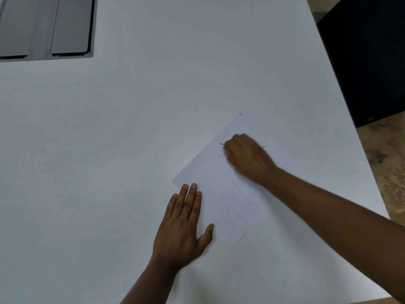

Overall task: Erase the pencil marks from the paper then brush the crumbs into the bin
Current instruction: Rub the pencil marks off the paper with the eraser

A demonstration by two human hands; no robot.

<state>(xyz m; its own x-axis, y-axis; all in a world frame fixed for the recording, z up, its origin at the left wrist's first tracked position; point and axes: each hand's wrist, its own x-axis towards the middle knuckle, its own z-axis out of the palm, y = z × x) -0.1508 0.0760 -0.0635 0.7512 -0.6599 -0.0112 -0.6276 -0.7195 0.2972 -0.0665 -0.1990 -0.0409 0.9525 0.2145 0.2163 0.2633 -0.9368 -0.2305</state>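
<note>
The paper (221, 194) lies angled on the white table (109, 150). The left hand (183, 224) presses flat, fingers straight, on its near edge. The right hand (246, 157), blurred, curls over faint pencil marks (221, 144); whatever it grips is hidden.

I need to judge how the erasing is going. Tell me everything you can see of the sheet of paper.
The paper is a plain white sheet lying flat and turned at an angle on the white table, near its right edge. A few dark pencil marks show beside the blurred right hand, which rests on its upper part. The left hand lies flat on its lower left edge.
</note>
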